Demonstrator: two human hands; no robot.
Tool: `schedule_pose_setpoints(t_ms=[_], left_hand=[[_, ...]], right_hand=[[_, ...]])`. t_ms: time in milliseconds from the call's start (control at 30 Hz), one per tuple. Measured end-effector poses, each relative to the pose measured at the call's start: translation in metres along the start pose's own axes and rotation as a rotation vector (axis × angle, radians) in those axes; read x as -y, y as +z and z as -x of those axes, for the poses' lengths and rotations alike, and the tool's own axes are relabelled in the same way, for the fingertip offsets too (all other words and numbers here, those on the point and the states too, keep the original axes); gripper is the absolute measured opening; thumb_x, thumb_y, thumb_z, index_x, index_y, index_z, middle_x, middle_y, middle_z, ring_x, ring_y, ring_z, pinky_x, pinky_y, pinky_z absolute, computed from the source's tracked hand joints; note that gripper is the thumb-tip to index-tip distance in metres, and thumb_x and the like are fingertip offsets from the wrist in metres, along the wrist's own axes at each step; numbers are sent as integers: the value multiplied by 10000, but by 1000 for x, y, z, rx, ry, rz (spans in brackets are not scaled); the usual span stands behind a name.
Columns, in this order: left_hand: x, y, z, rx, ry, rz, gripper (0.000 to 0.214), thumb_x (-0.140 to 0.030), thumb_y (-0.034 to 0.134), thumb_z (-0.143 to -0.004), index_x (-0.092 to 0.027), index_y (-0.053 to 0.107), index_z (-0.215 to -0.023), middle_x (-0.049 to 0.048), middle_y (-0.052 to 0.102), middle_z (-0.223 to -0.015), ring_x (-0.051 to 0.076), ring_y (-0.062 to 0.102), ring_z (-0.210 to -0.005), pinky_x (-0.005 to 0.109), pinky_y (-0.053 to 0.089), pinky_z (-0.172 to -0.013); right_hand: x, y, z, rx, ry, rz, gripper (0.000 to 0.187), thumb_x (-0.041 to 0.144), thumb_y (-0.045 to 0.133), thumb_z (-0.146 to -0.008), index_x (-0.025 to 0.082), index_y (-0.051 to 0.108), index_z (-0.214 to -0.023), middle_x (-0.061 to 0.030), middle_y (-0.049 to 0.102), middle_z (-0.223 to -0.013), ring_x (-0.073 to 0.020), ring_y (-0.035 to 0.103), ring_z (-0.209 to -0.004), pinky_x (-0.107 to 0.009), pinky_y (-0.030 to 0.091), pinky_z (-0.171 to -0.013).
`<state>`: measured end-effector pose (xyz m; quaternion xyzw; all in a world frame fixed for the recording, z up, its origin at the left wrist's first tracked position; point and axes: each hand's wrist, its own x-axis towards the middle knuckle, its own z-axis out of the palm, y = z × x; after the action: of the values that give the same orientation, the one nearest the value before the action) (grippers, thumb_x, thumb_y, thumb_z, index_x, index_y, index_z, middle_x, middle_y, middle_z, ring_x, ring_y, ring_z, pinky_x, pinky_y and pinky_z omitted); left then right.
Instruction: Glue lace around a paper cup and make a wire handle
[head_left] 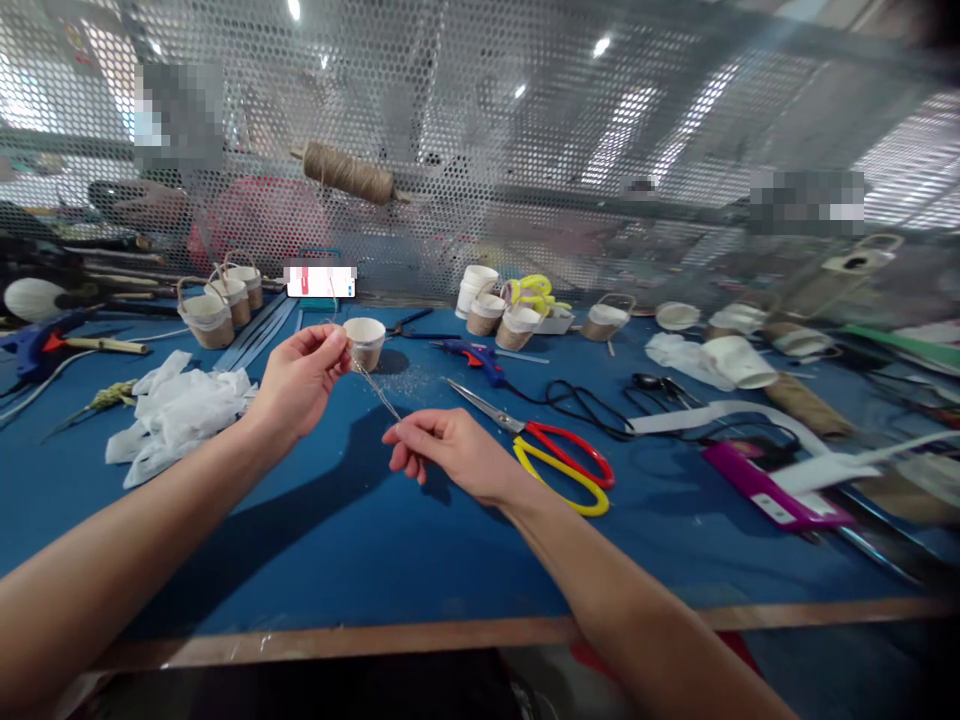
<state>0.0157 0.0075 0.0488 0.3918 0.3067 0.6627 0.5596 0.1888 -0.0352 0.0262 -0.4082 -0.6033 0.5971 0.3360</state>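
My left hand (300, 378) is raised over the blue table (337, 540), its fingers pinched on the upper end of a thin strand of twine (373, 388). My right hand (446, 450) pinches the lower end of the same strand, so it runs taut between the two. Just behind my left fingertips stands a small white cup (365, 343) with a brown band. Scissors with red and yellow handles (555, 450) lie right of my right hand.
Crumpled white plastic (176, 410) lies at the left. Several small basket-like cups (217, 300) stand along the back, with a blue glue gun (472, 357), black cable, white ribbon and a magenta tool (765, 490) at the right. A twine spool (349, 172) hangs on the mesh screen; another person sits behind it.
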Motion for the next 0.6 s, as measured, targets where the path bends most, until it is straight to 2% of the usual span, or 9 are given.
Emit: schedule_pose_setpoints(t_ms=[200, 267, 333, 367, 433, 467, 500, 567, 600], left_hand=[[7, -6, -6, -54, 109, -177, 71, -154, 580, -725, -119, 524, -751, 1, 543, -673, 74, 510, -579, 219, 415, -580], [4, -8, -5, -93, 314, -431, 263, -179, 630, -689, -131, 516, -921, 33, 564, -817, 126, 547, -730, 272, 434, -668], [-1, -9, -1, -54, 665, -783, 418, -178, 660, -670, -148, 490, -1051, 77, 556, -993, 191, 526, -939, 338, 418, -797], [-3, -8, 3, 63, 837, -963, 387, -179, 644, -695, -153, 504, -1055, 94, 549, -1057, 217, 500, -1017, 366, 397, -852], [-3, -5, 11, 474, 1052, -1247, 197, -163, 534, -793, -172, 551, -989, 84, 593, -1025, 213, 525, -998, 378, 389, -869], [-1, -3, 15, 669, 1037, -1367, 153, -152, 478, -828, -168, 564, -954, 79, 618, -979, 206, 552, -945, 369, 404, -841], [1, -1, 18, 792, 971, -1479, 143, -149, 444, -845, -156, 574, -903, 81, 636, -916, 203, 576, -873, 356, 422, -790], [6, 2, 22, 918, 732, -1641, 186, -129, 393, -853, -147, 578, -838, 67, 639, -766, 190, 594, -709, 308, 431, -645], [8, 3, 23, 929, 629, -1670, 200, -121, 379, -850, -146, 575, -814, 67, 635, -738, 187, 590, -669, 292, 418, -597]], right_hand=[[2, -8, -3, -107, 34, -109, 186, 300, 590, -785, 124, 633, -744, -4, 635, -587, -57, 540, -473, -182, 405, -442], [3, -12, -5, -120, 79, -85, 191, 272, 562, -805, 119, 624, -708, -3, 623, -559, -52, 525, -449, -175, 389, -423], [6, -14, -5, -122, 114, -7, 212, 244, 531, -821, 118, 612, -672, 0, 610, -532, -48, 508, -429, -170, 375, -406], [7, -15, -4, -114, 126, 46, 219, 233, 518, -826, 120, 607, -661, 4, 601, -519, -48, 500, -423, -168, 370, -398], [11, -14, -1, -81, 134, 163, 209, 203, 504, -827, 125, 598, -657, 15, 583, -499, -49, 488, -419, -162, 363, -389], [14, -13, 2, -66, 129, 225, 197, 188, 500, -824, 128, 594, -661, 19, 578, -497, -50, 485, -423, -159, 360, -387], [17, -11, 4, -56, 122, 290, 187, 176, 497, -820, 132, 591, -666, 21, 576, -501, -50, 482, -429, -155, 360, -386], [25, -11, 9, -43, 106, 420, 184, 174, 492, -818, 135, 589, -666, 18, 582, -518, -50, 477, -441, -150, 362, -389], [30, -12, 10, -29, 98, 480, 190, 190, 493, -822, 134, 591, -669, 10, 593, -537, -52, 481, -451, -149, 368, -393]])
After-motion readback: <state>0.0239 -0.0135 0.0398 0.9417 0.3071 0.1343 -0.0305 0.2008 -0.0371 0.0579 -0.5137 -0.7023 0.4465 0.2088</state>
